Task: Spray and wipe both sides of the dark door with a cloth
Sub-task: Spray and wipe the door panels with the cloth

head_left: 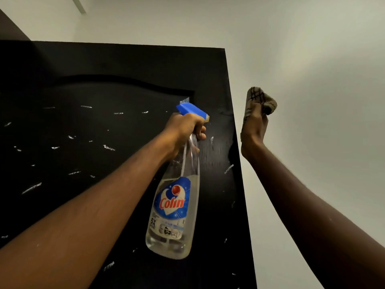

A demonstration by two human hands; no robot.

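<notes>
The dark door [100, 126] fills the left and middle of the view, its top edge high up and its free edge running down the right. White flecks and a wet streak mark its face. My left hand [185, 130] grips the neck of a clear spray bottle [175, 207] with a blue trigger head, the nozzle aimed at the door's upper right. My right hand [254, 130] is raised just past the door's free edge and holds a beige checked cloth [260, 101] bunched over its fingers.
A pale wall [312, 69] spreads behind and to the right of the door. A white ceiling with a narrow strip [78, 5] shows at the top left. A dark frame corner [10, 28] sits at the upper left.
</notes>
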